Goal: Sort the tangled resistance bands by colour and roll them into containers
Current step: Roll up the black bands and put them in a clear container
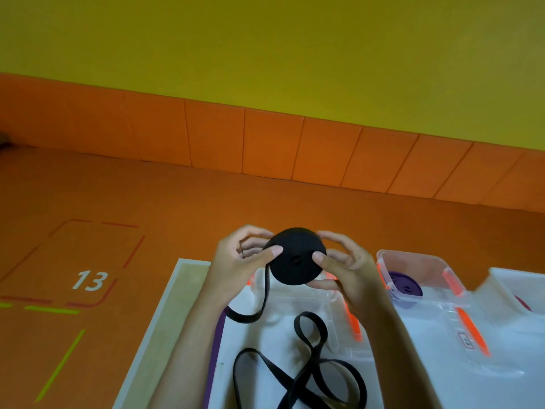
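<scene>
Rolling black band into a coil (298,255), held up betw. both hands above the table (165,320): left hand (239,261) and right hand (342,270) closed on its rim w/ thumbs on the face, loose tail (298,376) trailing down in loops on the white surface. Progress est.: purple roll (405,287) already in a clear container (413,261) at right, black approx. half wound, its tub not yet filled. Container under my hands mostly hidden; a reddish item at far right is cut off, can't ID.
</scene>
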The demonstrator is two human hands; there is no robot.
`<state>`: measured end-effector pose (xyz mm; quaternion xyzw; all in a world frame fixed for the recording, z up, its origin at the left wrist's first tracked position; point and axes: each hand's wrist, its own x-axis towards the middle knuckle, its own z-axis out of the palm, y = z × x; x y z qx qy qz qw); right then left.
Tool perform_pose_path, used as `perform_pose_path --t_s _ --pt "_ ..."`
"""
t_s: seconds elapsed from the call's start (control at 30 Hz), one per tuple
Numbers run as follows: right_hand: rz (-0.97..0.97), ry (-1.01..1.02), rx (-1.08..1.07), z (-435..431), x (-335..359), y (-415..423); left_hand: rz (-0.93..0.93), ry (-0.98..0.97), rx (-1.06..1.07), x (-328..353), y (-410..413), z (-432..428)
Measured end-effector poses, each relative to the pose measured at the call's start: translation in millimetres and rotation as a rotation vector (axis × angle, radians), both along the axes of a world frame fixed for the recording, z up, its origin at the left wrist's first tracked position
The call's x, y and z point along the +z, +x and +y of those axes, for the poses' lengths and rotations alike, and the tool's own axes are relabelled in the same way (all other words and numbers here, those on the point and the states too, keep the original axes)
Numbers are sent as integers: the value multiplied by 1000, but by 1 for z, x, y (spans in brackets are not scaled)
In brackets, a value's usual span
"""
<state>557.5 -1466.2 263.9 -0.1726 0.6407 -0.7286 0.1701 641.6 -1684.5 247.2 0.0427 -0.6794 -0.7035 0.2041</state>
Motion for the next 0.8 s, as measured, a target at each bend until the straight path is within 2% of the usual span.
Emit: perform_pose_path --t_s 0.17,0.37,0.5,0.6,0.8 --pt "87 4 2 0 -4 4 -1 44 111 -6 -6 10" --pt "401 181 -75 6 -1 0 63 22 59 -6 -5 11" --pt "409 209 -20 13 2 0 87 -74 55 -5 -4 17" --pt "427 204 18 20 6 3 108 -54 22 -4 -2 21" --pt "465 133 -64 32 5 8 52 -39 -53 -7 1 24"
